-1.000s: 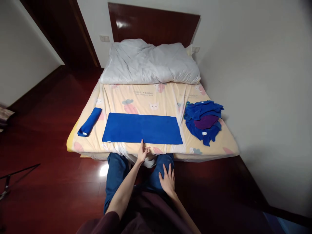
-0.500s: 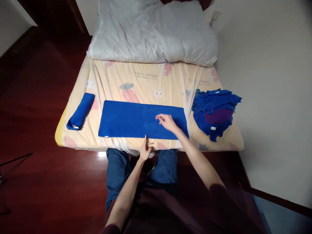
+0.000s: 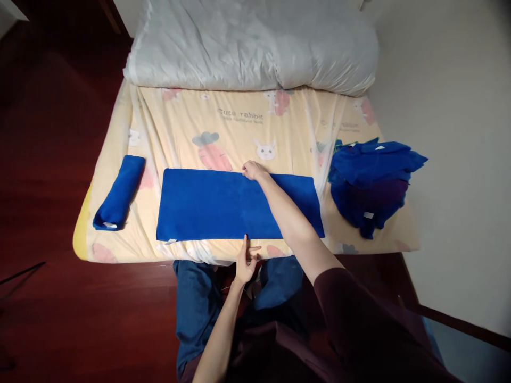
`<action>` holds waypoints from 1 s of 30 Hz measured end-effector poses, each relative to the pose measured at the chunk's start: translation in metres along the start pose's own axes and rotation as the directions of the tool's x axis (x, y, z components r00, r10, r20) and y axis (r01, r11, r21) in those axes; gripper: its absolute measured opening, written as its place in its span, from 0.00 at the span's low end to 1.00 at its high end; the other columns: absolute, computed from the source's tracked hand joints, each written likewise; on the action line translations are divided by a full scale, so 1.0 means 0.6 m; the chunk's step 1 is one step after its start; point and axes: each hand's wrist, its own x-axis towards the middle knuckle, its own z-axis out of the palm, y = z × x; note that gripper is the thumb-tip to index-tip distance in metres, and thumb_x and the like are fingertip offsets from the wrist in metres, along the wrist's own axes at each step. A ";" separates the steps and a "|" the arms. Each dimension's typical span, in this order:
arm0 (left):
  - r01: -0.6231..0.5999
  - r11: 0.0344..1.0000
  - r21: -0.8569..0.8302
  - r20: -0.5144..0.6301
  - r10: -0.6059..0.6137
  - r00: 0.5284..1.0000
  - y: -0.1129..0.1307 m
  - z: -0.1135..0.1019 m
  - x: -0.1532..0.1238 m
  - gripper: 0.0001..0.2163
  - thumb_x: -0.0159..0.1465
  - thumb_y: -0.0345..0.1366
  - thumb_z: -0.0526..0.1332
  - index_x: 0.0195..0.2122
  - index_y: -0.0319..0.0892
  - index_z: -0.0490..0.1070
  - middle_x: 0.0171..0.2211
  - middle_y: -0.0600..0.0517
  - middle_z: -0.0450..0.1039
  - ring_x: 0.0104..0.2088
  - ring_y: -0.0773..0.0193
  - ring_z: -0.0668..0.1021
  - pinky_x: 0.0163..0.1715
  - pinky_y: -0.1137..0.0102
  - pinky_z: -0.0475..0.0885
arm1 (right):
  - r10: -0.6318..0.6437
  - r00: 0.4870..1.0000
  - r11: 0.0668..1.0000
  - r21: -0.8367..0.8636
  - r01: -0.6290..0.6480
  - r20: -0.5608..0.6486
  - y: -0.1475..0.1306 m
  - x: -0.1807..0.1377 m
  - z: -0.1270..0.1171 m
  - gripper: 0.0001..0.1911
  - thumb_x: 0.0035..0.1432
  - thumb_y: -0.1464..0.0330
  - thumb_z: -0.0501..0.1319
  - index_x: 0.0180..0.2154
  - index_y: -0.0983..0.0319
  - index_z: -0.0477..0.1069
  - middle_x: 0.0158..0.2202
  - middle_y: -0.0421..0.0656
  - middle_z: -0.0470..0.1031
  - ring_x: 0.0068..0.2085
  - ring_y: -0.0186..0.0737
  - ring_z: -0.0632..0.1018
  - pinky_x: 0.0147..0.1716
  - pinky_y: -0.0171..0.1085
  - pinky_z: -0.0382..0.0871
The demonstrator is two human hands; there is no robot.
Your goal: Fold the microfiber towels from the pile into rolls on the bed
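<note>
A flat blue towel (image 3: pixel 207 205) lies folded into a long strip across the near end of the bed (image 3: pixel 239 122). My left hand (image 3: pixel 246 260) rests at the middle of the strip's near edge, index finger stretched out and touching it. My right hand (image 3: pixel 252 170) reaches over the strip to the middle of its far edge, fingers curled onto the cloth there. Whether they pinch the edge is not clear.
A rolled blue towel (image 3: pixel 118 192) lies at the bed's left edge. A heap of blue and purple cloths (image 3: pixel 371 181) sits at the right, close to the white wall. A grey duvet (image 3: pixel 251 42) is bunched at the head. Dark wooden floor surrounds the bed.
My right hand rose from my lap, crossed the towel and reached its far edge. My left hand stayed at the near edge. The view has tilted down and closer.
</note>
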 end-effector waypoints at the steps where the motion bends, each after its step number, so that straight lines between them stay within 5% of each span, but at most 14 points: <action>1: -0.003 1.000 -0.001 0.000 0.003 1.000 -0.001 0.000 0.000 0.38 0.67 0.44 0.56 0.72 0.44 0.34 0.51 0.40 0.76 0.39 0.59 0.81 0.43 0.59 0.77 | 0.004 1.000 1.000 -0.007 -0.004 0.018 0.002 0.003 0.000 0.16 0.63 0.68 0.63 0.48 0.74 0.72 0.52 0.51 0.73 0.53 0.40 0.75 0.57 0.45 0.63; 6: -0.029 1.000 -0.004 -0.001 0.029 1.000 -0.003 0.001 0.001 0.38 0.68 0.44 0.56 0.72 0.43 0.35 0.50 0.40 0.76 0.37 0.61 0.81 0.43 0.61 0.78 | 0.007 0.998 0.999 -0.048 -0.004 0.066 -0.001 0.002 -0.007 0.10 0.63 0.70 0.63 0.41 0.74 0.74 0.43 0.49 0.77 0.46 0.39 0.78 0.51 0.42 0.68; 12: -0.053 0.998 0.029 -0.014 0.053 0.998 -0.002 0.003 -0.001 0.37 0.68 0.43 0.56 0.72 0.45 0.36 0.50 0.41 0.76 0.37 0.63 0.81 0.40 0.63 0.78 | -0.009 1.000 1.000 -0.014 0.009 -0.003 -0.002 0.001 -0.037 0.08 0.60 0.68 0.64 0.42 0.60 0.76 0.44 0.45 0.80 0.39 0.37 0.79 0.40 0.33 0.71; 20: -0.044 0.999 0.029 -0.027 0.045 0.999 -0.003 0.005 0.001 0.37 0.68 0.44 0.57 0.72 0.44 0.36 0.49 0.41 0.77 0.36 0.63 0.81 0.40 0.63 0.78 | -0.005 0.996 0.999 0.032 0.002 0.094 0.006 0.001 -0.040 0.18 0.53 0.65 0.71 0.46 0.58 0.76 0.47 0.44 0.79 0.42 0.38 0.79 0.41 0.34 0.71; 30: -0.017 0.999 0.046 -0.032 0.018 0.999 0.003 0.005 0.000 0.38 0.68 0.45 0.57 0.72 0.44 0.36 0.50 0.40 0.77 0.36 0.62 0.82 0.39 0.64 0.78 | 0.000 0.990 0.996 0.084 -0.012 0.138 0.023 0.043 -0.036 0.10 0.54 0.66 0.69 0.39 0.61 0.80 0.36 0.45 0.80 0.29 0.37 0.76 0.33 0.36 0.70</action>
